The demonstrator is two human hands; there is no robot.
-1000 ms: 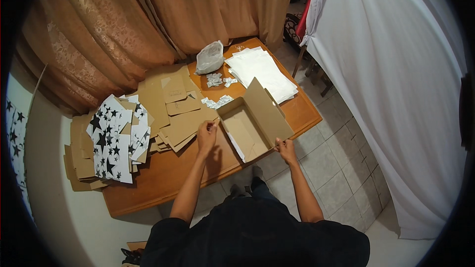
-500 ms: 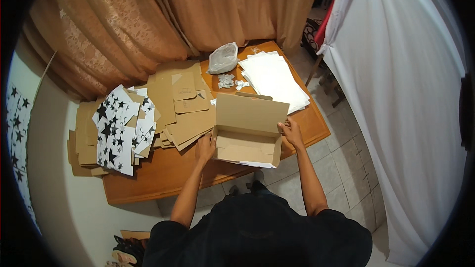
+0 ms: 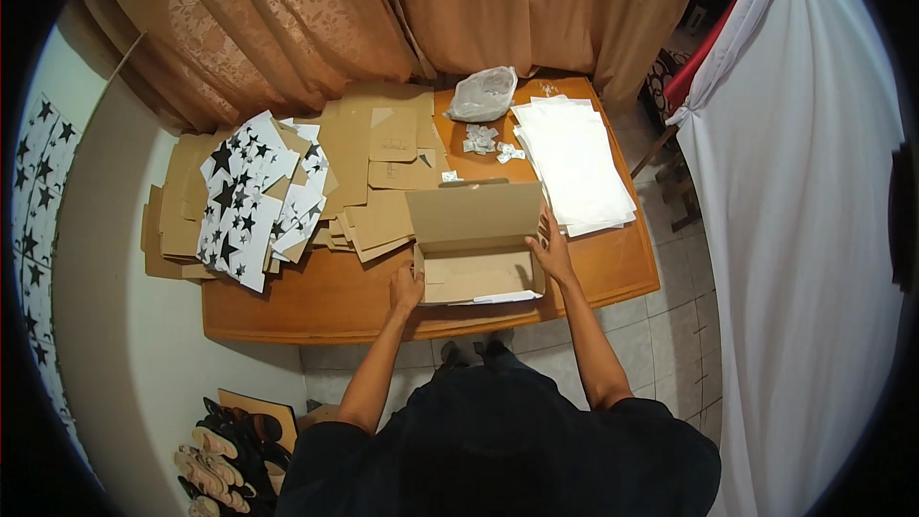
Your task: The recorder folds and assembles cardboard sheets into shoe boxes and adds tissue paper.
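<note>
An open cardboard box [image 3: 476, 273] is between my hands near the table's front edge, its lid [image 3: 476, 213] raised at the far side. Bare brown shows inside, and a white strip [image 3: 507, 297] runs along the near rim. My left hand [image 3: 407, 287] is closed on the box's left wall. On the opposite side my right hand [image 3: 552, 255] grips the right wall by the lid's hinge, thumb toward the inside and fingers up along the lid.
Flat cardboard pieces [image 3: 392, 124] are piled left, with black-star-printed white sheets [image 3: 239, 196] on top. White sheets [image 3: 579, 168] lie right on the wooden table [image 3: 287, 316]. Behind the box are a plastic bag [image 3: 481, 96] and small packets [image 3: 480, 140]. Shoes [image 3: 225, 455] stand lower left.
The view has shifted left. The box has moved farther in over the table, and my right hand has shifted from the lid's edge down to the right wall by the hinge.
</note>
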